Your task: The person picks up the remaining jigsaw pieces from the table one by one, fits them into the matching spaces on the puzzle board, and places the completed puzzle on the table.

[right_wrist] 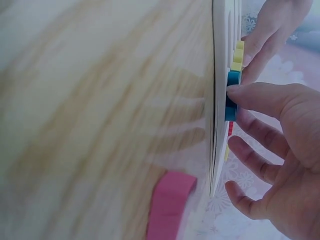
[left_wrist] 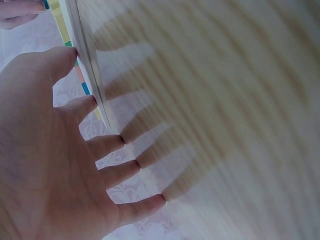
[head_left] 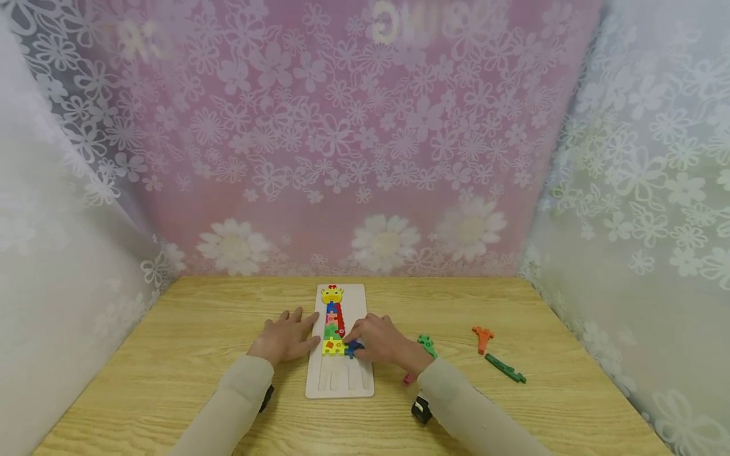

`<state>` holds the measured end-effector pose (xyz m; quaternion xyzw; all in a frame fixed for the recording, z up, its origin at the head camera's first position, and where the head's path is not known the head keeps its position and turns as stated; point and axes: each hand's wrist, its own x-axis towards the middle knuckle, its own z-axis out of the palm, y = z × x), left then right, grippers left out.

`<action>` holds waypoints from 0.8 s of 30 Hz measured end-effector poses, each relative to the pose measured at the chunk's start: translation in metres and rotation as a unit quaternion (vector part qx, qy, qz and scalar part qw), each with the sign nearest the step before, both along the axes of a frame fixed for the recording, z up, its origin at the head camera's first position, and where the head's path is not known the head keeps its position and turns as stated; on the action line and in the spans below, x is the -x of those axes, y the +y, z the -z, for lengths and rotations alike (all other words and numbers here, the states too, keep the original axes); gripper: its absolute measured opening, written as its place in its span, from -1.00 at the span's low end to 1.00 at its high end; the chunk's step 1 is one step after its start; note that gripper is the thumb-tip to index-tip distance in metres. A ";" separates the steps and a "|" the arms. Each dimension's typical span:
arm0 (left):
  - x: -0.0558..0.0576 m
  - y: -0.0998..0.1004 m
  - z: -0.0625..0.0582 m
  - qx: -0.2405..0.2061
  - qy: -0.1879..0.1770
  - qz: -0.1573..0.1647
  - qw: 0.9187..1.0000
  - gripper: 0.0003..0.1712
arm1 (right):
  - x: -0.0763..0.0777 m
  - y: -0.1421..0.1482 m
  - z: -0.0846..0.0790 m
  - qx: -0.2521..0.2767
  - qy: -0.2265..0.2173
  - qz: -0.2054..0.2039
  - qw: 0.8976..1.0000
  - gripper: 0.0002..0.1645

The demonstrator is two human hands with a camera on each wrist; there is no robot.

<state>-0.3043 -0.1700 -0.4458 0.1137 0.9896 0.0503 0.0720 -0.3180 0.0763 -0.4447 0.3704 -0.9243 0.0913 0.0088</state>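
Right hand (head_left: 377,339) pinches the blue piece (head_left: 354,348) between thumb and index finger, the other fingers in view standing apart from it. That piece is at the board (head_left: 356,304), just right of the yellow piece (head_left: 333,347). Left hand (head_left: 285,337) is spread wide, thumb and index fingertip at the board's left edge, the other 3 fingertips on the table (head_left: 228,297). Orange (head_left: 482,338) and dark green (head_left: 505,368) pieces lie well to the right.

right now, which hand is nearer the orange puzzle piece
Right. The right hand is left of the orange puzzle piece, pinching the blue puzzle piece; the left hand is farther left, at the left edge of the giraffe puzzle board.
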 end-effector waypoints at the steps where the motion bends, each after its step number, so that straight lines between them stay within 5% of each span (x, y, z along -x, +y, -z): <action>1: 0.000 0.000 0.000 0.000 0.000 0.000 1.000 -0.22 | 0.000 0.000 0.000 0.000 -0.001 0.001 1.000 -0.70; 24: 0.000 0.000 0.000 -0.004 -0.004 -0.005 1.000 -0.22 | 0.002 0.002 -0.002 0.005 -0.026 0.009 1.000 -0.70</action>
